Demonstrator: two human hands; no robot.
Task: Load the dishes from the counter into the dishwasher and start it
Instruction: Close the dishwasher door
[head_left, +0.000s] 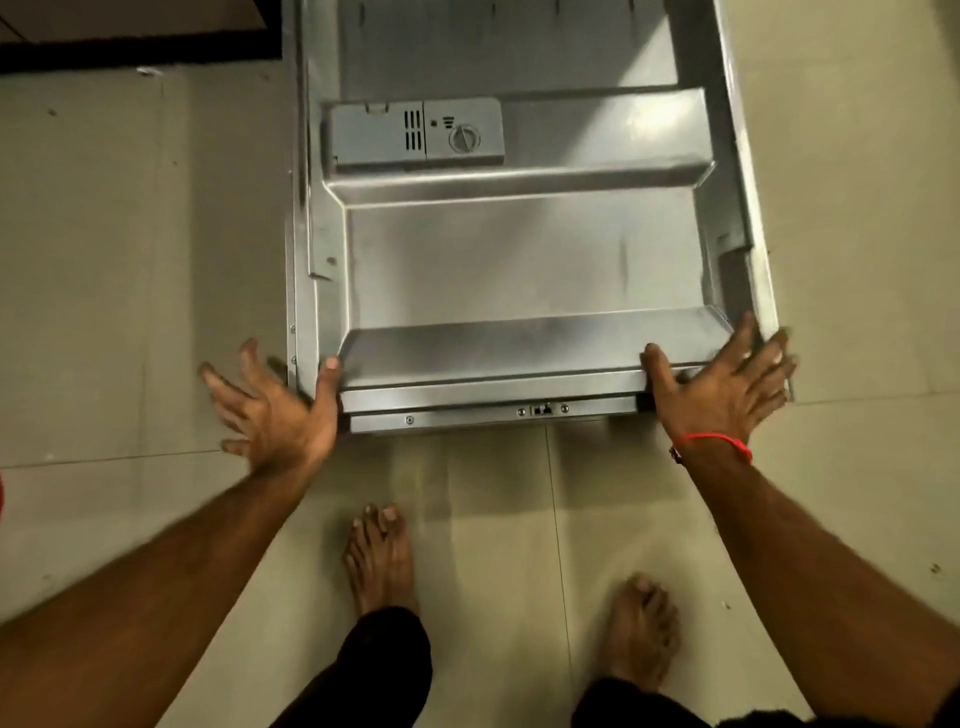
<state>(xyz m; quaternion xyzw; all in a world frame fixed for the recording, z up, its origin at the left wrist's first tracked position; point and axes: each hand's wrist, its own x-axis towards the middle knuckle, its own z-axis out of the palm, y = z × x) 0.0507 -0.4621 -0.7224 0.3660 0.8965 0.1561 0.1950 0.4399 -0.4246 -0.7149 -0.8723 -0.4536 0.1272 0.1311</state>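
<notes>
The dishwasher door (519, 260) lies dropped open below me, its steel inner face turned up. A grey detergent dispenser (415, 134) with a round cap sits in its upper left part. My left hand (270, 410) is at the door's near left corner, thumb on the top edge and fingers spread out to the side. At the near right corner my right hand (727, 384) rests likewise, thumb on the edge and fingers straight. No dishes or racks show.
Beige floor tiles (130, 260) lie on both sides of the door. My two bare feet (382, 561) stand just in front of its edge. A dark plinth (135, 52) runs along the top left.
</notes>
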